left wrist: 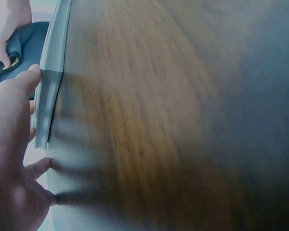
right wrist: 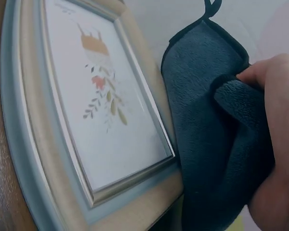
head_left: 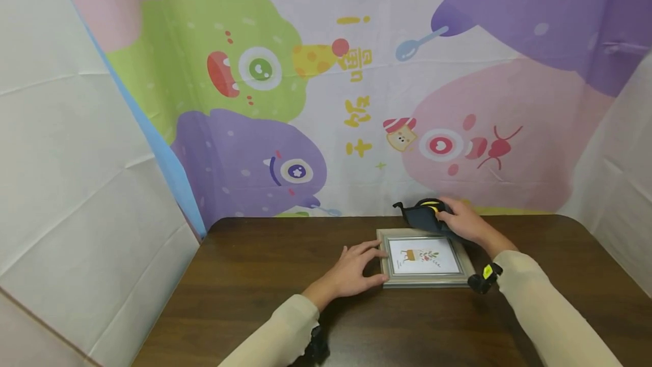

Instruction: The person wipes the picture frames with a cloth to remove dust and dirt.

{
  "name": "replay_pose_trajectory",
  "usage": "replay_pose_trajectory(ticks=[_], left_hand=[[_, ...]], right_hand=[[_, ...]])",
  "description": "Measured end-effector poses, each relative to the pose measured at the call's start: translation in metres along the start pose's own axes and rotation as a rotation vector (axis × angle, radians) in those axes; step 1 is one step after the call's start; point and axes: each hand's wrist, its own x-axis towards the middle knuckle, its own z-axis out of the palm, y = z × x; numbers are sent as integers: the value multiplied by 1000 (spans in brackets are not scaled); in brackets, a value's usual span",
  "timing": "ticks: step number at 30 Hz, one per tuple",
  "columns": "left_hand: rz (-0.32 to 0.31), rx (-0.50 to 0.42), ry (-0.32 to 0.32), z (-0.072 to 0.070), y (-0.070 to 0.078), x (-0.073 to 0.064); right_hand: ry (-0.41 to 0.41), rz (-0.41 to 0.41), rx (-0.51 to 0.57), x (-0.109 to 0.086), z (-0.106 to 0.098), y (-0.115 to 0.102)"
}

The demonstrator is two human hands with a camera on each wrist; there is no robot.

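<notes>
A picture frame [head_left: 428, 282] with a pale silvery-beige border lies face up on the dark wooden table. Behind its glass is a white print [head_left: 440, 265] of a small orange-brown motif with leaves and a red flower. My left hand [head_left: 351, 271] touches the frame's left side, its fingers spread and the thumb by the near left corner. Over the frame's far edge, my right hand [head_left: 466, 222] grips a dark blue-grey fleecy cloth [right wrist: 197, 96] with a hanging loop at one corner. The cloth is bunched and folded under the fingers, with a yellow part showing in the head view.
The dark wooden table [head_left: 244, 276] extends to both sides of the frame. Behind it hangs a white curtain [head_left: 367, 186] printed with cartoon monsters. Pale fabric walls [head_left: 76, 157] stand at left and right. Each wrist carries a black camera mount [head_left: 484, 279].
</notes>
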Motion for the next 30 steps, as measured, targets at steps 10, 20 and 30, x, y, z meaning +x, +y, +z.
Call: replay_pose_trajectory(ticks=[10,20,30], left_hand=[[-47,4,-36,-13,18,-3],[-3,-25,3,14,-16,7],[-27,-19,-2,9,-11,6]], right_hand=[[-80,86,37,-6,7,-3],[-59,62,54,-6,11,-2],[-60,75,46,1,20,-10]])
